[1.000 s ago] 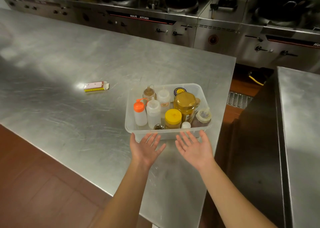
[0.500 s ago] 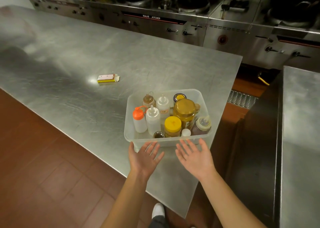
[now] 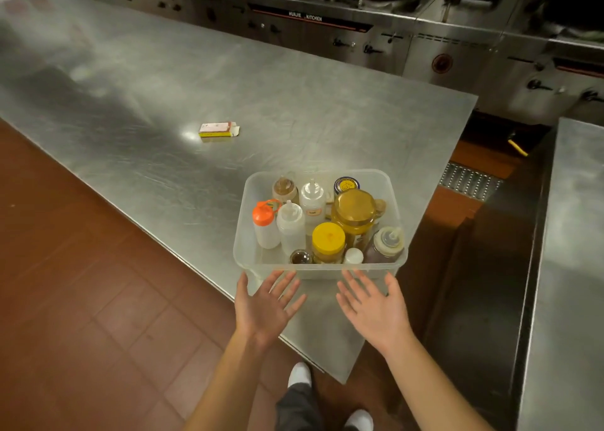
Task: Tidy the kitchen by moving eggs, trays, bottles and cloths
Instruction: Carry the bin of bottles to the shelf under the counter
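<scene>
Since a second ago the view has pulled back: more floor shows and the tub [image 3: 320, 268] now sits nearer the bench [image 3: 196, 103] corner in frame, both hands as before. Left hand [image 3: 264, 309] and right hand [image 3: 376, 309] hover palm-up just short of the tub's near wall, fingers [image 3: 287, 286] straight and spread, holding nothing. Bottles [image 3: 291, 226] and jars [image 3: 354, 213] stand upright inside the tub. Left of the tub, well apart, lies a small box [image 3: 217, 129].
</scene>
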Tool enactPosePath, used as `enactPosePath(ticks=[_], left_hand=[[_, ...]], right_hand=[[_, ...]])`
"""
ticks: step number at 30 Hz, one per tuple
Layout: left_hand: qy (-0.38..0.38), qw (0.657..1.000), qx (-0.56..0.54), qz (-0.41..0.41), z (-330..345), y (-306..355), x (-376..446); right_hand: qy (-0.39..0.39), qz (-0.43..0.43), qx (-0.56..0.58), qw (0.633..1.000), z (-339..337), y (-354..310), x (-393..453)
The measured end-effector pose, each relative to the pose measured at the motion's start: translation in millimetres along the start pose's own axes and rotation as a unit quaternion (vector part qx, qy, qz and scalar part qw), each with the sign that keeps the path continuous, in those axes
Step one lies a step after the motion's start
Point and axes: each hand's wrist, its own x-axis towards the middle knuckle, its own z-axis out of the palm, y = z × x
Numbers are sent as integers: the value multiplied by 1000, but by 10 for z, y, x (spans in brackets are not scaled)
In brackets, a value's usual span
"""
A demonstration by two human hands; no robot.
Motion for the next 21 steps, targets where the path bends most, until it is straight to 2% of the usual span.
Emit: enactPosePath(ticks=[3,7,9,14,21], left_hand=[[35,993,109,-4,-95,127,47],[133,941,309,40,-202,428,195],[153,930,328,64,-228,609,257],[150,940,292,94,-160,1056,456],[131,917,363,99,179,1417,705]], right_hand=[[40,-1,2,999,-155,-67,33],[114,-44,-17,992,-342,-327,119],[133,-64,-54,988,-356,-506,163],[132,-98,-152,975,-195,-951,247],[131,-110,-260,950,214,-1399,516]])
